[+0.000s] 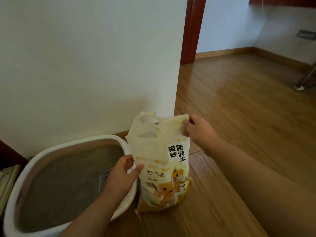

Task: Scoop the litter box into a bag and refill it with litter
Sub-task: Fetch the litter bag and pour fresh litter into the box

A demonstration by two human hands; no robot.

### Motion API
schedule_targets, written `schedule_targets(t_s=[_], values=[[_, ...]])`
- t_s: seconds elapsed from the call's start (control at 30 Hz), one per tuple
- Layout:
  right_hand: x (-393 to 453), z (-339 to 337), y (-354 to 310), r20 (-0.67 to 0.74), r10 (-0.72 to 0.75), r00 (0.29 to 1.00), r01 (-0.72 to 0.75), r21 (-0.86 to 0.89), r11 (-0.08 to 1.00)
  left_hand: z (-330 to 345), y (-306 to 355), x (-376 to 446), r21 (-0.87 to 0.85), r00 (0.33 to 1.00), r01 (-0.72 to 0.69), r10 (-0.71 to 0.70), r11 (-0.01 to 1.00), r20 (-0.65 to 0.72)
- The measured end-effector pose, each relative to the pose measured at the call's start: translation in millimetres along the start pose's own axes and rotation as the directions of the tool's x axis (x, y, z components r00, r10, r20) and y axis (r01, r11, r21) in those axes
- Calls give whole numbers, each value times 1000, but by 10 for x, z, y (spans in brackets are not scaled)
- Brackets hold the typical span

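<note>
A yellow and white bag of bentonite cat litter [164,170] stands upright on the wooden floor, just right of the white litter box [18,182]. My right hand [198,129] pinches the bag's top right corner. My left hand [121,177] grips the bag's left edge about halfway down, thumb on the front. The box holds grey litter [63,182], and a grey slotted scoop [103,183] lies in it, partly hidden behind my left hand. The top of the bag is crumpled and looks open.
A white wall [85,65] stands right behind the box and bag, ending at a corner above the bag. Wooden floor [239,117] stretches to the right toward a dark red door frame [191,31]. A metal furniture leg [306,77] is at the far right.
</note>
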State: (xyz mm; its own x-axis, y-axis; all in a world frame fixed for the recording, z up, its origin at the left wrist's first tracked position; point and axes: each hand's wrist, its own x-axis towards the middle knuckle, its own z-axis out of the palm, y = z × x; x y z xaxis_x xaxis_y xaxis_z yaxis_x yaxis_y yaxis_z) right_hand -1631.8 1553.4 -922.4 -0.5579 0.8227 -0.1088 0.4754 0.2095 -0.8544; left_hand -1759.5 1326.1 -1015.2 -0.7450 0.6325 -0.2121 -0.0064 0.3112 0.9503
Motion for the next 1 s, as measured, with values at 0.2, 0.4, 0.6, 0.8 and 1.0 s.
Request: schedule_targets(t_s=[0.2, 0.4, 0.6, 0.8, 1.0], values=[[135, 128, 261, 48, -2, 999, -5, 144, 990, 91, -25, 121, -114, 992, 7, 8, 993, 126], [232, 282, 437, 64, -40, 997, 30, 147, 989, 170, 8, 344, -74, 985, 72, -59, 995, 163], [256, 407, 570, 93, -32, 995, 9, 235, 972, 360, -3, 407, 152, 988, -10, 34, 988, -150], [244, 509, 750, 194, -56, 979, 13, 217, 976, 444, -33, 372, -56, 981, 54, -42, 997, 187], [189, 568, 828, 365, -193, 911, 134, 179, 975, 603, -55, 581, 9, 999, -1, 1, 1000, 47]])
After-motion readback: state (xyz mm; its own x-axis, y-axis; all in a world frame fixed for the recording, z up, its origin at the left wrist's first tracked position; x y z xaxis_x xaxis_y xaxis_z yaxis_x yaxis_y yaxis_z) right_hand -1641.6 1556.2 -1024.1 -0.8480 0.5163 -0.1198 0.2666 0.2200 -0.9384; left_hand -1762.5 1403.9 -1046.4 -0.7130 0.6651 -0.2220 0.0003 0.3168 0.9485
